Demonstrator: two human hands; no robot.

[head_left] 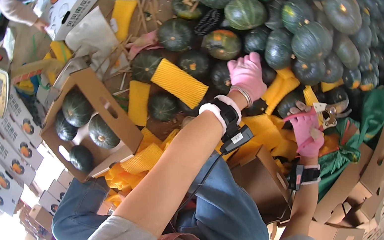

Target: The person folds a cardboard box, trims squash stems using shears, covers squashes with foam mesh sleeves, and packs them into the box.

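The open box (123, 126) holds four dark green pumpkins (103, 132). Up and right of the box, the pink-gloved left hand (249, 76) reaches in among heaped pumpkins (312, 41), fingers bent; I cannot tell whether they grip one. Farther right of the box, the right hand (306, 130) has its fingers beside metal clippers (331, 116), their hold unclear. A yellow foam sleeve (180, 83) lies between box and left hand.
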